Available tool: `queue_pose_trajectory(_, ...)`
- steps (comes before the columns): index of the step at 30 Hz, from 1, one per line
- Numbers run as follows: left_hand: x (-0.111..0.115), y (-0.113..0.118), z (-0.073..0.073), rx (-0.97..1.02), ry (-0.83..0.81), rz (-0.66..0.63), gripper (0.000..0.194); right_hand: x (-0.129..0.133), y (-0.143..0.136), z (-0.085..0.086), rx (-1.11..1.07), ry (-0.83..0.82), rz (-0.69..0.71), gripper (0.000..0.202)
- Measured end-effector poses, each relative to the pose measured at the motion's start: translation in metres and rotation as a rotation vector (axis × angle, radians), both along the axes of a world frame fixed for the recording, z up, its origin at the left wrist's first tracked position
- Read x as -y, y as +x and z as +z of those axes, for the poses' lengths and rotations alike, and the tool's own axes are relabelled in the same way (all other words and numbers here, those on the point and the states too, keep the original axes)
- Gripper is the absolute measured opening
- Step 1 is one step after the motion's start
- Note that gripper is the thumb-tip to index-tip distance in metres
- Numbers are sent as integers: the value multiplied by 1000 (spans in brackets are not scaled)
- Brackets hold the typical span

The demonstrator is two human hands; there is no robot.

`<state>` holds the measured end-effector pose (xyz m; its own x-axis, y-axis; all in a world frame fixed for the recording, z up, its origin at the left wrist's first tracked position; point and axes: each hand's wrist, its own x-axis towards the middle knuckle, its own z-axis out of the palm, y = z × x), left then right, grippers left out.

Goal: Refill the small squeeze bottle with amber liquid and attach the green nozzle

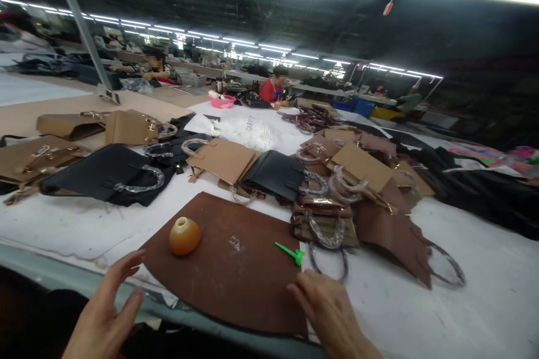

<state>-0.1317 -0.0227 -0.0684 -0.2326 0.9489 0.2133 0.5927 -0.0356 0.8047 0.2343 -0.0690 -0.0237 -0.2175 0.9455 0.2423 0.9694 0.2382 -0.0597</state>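
Observation:
My left hand is open, thumb and fingers apart, just off the left edge of a dark brown sheet. Over the sheet's right edge, my right hand has its fingers curled together; what they hold, if anything, is hidden. Just beyond its knuckles lies a green pointed nozzle. An amber, rounded bottle with an uncapped pale neck stands on the sheet's left part. Between bottle and nozzle is a small crumpled clear scrap.
Black handbags, tan handbags and brown handbags with plastic-wrapped handles lie beyond the sheet. A white plastic bag and a pink basket sit farther back. Co-workers are seated beyond. A metal post rises at left.

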Motion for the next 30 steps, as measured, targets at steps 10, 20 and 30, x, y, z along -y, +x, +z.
queue_pose_trajectory(10,-51,35,-3,184,-169,-105,87,-72,0,13,191,-357,-119,15)
queue_pose_trajectory(20,-66,53,15,11,-248,-54,77,-65,9,26,92,-425,-155,19)
queue_pose_trajectory(30,-66,56,10,93,-122,-69,59,-77,-27,57,-1355,-657,-54,26)
